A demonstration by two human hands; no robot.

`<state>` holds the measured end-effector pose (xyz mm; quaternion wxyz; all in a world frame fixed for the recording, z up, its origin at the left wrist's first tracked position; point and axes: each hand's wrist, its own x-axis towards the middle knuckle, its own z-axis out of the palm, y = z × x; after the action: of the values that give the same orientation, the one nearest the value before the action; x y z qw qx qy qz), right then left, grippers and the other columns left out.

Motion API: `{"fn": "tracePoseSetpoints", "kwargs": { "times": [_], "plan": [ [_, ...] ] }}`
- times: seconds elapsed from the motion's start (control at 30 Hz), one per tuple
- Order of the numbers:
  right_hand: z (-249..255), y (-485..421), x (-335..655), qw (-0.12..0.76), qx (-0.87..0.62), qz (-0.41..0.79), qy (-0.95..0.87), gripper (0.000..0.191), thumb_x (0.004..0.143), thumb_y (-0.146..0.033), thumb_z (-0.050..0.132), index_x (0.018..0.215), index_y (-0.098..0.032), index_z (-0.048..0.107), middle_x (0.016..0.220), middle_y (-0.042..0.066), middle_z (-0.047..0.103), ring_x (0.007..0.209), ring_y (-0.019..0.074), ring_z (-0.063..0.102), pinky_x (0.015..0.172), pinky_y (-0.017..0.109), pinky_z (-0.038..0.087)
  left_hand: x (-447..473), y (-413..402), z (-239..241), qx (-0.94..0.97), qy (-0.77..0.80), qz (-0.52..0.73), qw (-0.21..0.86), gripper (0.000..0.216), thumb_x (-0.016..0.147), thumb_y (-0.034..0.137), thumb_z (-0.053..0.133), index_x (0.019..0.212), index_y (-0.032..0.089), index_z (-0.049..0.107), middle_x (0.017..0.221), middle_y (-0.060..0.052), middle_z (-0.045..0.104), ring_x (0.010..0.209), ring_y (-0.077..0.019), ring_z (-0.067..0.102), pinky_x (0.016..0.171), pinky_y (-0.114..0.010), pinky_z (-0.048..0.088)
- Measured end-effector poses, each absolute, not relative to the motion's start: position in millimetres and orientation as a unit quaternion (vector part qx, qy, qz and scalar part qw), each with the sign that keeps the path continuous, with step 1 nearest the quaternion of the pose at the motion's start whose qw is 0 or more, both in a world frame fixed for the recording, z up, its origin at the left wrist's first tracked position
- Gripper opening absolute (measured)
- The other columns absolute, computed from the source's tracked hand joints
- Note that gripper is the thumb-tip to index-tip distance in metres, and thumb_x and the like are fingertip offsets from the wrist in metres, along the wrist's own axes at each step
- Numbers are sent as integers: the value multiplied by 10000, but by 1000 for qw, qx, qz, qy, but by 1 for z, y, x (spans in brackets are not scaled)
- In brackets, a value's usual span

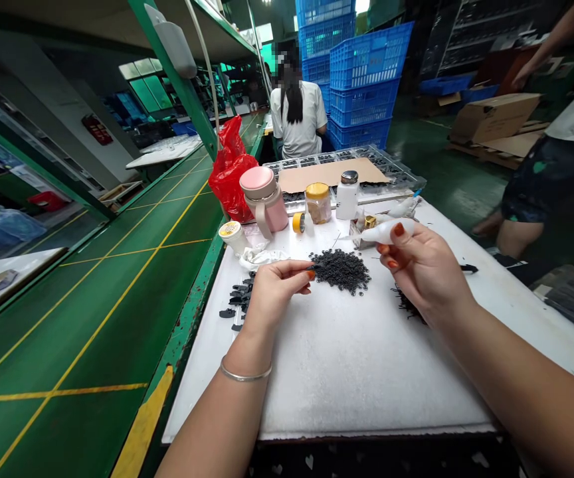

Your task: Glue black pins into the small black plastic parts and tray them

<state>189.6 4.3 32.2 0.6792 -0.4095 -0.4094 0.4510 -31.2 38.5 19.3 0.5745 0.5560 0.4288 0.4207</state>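
Observation:
Between thumb and fingers, my left hand pinches a small black part, mostly covered by the fingertips. It is in front of a heap of tiny black rings on the white tabletop. My right hand grips a white squeeze bottle with a thin nozzle, its tip pointing left above the far side of the heap. Several black plastic pieces lie left of my left hand. Thin black pieces are partly hidden behind my right wrist.
Behind the heap stand a pink mug, a yellow-lidded jar, a white bottle and a tape roll. A red bag hangs left. A green conveyor runs alongside. One person sits ahead; another is at right.

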Motion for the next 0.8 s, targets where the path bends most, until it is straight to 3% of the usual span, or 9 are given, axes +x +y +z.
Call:
{"fn": "tracePoseSetpoints", "kwargs": {
  "times": [0.13, 0.27, 0.37, 0.57, 0.8],
  "plan": [
    [29, 9, 189, 632, -401, 553, -367, 385, 643, -201, 769, 934, -209, 517, 946, 29, 604, 755, 135, 598, 503, 191, 429, -31, 39, 20, 493, 416, 401, 650, 303, 606, 241, 797, 871, 112, 729, 722, -55, 666, 585, -107, 583, 541, -196, 492],
    [25, 5, 178, 559, -408, 579, -431, 406, 614, -167, 780, 889, -194, 482, 752, -43, 509, 569, 76, 471, 500, 197, 384, -28, 35, 24, 463, 405, 387, 687, 306, 581, 217, 814, 848, 97, 723, 689, -51, 651, 565, -96, 566, 517, -182, 469],
    [25, 0, 168, 503, -444, 493, -554, 298, 692, -242, 760, 904, -179, 561, 656, -65, 447, 547, 78, 421, 520, 215, 344, -26, 32, 25, 451, 393, 380, 705, 298, 579, 203, 818, 842, 100, 722, 693, -53, 650, 583, -99, 568, 517, -179, 467],
    [25, -9, 159, 472, -474, 253, -699, 129, 825, -286, 663, 791, -161, 663, 716, -1, 621, 668, 128, 540, 625, 250, 383, -23, 29, 21, 449, 375, 371, 722, 279, 589, 214, 820, 830, 105, 731, 695, -57, 652, 581, -98, 562, 512, -178, 457],
    [19, -10, 159, 491, -446, 185, -725, 76, 837, -227, 636, 795, -178, 677, 752, 14, 691, 676, 141, 611, 640, 249, 426, -19, 26, 21, 466, 365, 349, 727, 262, 572, 237, 835, 778, 109, 737, 690, -57, 651, 550, -85, 543, 505, -180, 439]
  ]
}}
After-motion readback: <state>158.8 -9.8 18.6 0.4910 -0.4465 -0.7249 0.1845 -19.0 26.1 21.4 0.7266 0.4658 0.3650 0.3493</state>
